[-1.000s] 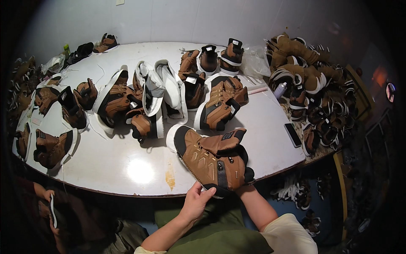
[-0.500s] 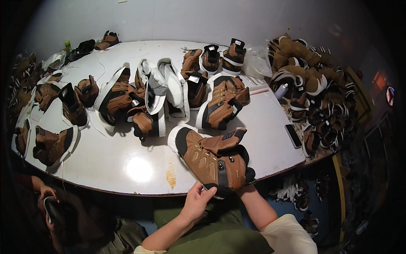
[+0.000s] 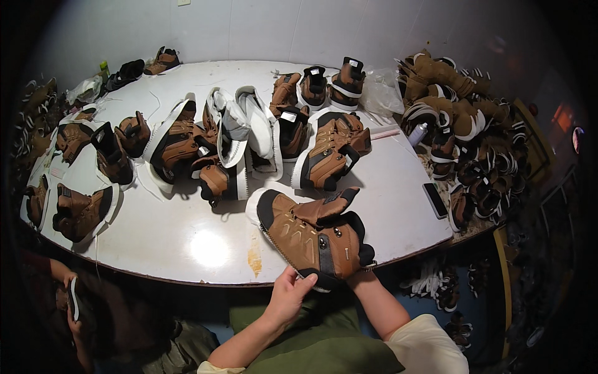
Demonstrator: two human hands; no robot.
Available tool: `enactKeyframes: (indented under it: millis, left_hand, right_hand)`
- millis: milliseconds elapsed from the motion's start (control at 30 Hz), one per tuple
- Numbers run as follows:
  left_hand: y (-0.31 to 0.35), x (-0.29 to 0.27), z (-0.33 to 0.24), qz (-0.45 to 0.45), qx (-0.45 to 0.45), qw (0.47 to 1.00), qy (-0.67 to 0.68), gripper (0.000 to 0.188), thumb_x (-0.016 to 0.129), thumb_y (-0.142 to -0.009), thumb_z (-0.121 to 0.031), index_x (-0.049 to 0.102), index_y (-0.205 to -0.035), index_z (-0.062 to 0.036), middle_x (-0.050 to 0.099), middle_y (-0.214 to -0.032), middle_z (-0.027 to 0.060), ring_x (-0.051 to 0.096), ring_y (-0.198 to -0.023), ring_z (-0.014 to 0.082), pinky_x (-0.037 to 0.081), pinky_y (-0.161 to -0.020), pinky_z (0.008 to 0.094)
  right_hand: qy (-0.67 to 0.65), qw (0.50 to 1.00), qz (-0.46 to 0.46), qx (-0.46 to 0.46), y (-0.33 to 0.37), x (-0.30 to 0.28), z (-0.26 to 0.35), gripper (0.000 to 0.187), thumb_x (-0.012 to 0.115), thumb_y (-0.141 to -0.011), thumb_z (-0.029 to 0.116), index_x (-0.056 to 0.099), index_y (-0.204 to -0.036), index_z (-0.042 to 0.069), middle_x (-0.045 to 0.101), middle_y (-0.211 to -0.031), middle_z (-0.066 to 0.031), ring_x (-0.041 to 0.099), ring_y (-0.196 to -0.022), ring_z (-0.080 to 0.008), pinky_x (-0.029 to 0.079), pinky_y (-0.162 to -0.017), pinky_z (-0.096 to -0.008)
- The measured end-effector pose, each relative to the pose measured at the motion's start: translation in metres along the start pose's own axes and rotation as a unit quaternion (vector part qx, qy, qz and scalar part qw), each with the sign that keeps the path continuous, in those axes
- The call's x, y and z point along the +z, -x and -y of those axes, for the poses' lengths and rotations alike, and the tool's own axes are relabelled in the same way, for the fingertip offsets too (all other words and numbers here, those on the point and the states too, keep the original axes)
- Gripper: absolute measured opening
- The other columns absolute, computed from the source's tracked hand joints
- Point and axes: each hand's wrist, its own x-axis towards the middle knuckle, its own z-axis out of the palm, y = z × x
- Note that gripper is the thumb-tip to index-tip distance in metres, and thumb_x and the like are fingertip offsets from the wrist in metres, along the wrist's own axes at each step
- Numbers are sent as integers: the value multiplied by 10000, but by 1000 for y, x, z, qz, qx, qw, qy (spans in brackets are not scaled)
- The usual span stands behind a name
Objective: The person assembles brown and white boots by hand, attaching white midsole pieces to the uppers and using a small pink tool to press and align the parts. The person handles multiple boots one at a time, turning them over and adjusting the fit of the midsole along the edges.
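Observation:
A brown hiking boot (image 3: 305, 240) with a black toe, black heel and pale stitching along its sole edge is held tilted over the table's front edge, its toe to the upper left. My left hand (image 3: 291, 298) pinches the lower edge near the heel between thumb and fingers. At the heel side, my right hand (image 3: 361, 282) goes behind the boot; its fingers are hidden. Just beyond stands another brown boot (image 3: 331, 153), with a boot showing its white sole and stitched edge (image 3: 258, 124) to its left.
Several more brown boots (image 3: 87, 212) stand across the white table (image 3: 168, 249). A black phone (image 3: 435, 201), a spray can (image 3: 417, 134) and a large boot pile (image 3: 473, 118) are at the right. At lower left, a co-worker's hand (image 3: 70, 277) holds a dark, white-edged piece.
The boot in my hands has tilted very slightly, while my grip looks the same. The view has shifted a little. The co-worker's piece has turned more edge-on.

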Motion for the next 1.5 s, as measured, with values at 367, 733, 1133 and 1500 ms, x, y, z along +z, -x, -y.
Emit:
enactKeyframes:
  millis: [367, 733, 1133, 1500]
  left_hand:
    - [9, -5, 14, 35, 55, 976, -206, 363, 659, -866, -111, 525, -1191, -21, 511, -866, -52, 386, -678, 21, 344, -598, 186]
    - [11, -15, 16, 37, 71, 970, -230, 378, 664, -855, -96, 530, -1196, -2, 495, -1023, -31, 386, -688, 17, 364, -596, 175]
    - [20, -41, 2, -46, 69, 970, -228, 324, 666, -838, -78, 574, -1142, -10, 477, -733, -67, 364, -620, 16, 328, -556, 180]
    - [18, -58, 9, -97, 43, 959, -262, 327, 714, -810, -119, 543, -1060, 3, 423, -661, -48, 377, -613, 30, 348, -553, 194]
  right_hand:
    - [-29, 999, 1, 27, 10, -10, 6, 440, 593, -855, 280, 506, -1197, 18, 570, -1112, -88, 554, -1002, -193, 459, -881, -329]
    - [-90, 993, 7, 74, 4, -6, 2, 459, 624, -830, 293, 523, -1176, 8, 583, -1080, -91, 563, -971, -190, 468, -857, -328]
    - [-315, 915, -34, 250, -11, 11, 1, 481, 657, -803, 307, 542, -1152, -3, 598, -1045, -95, 574, -938, -186, 476, -831, -327]
    - [-149, 940, -297, 76, -15, -28, 29, 310, 400, -1008, 247, 573, -992, -9, 585, -796, -51, 470, -580, -49, 368, -531, -200]
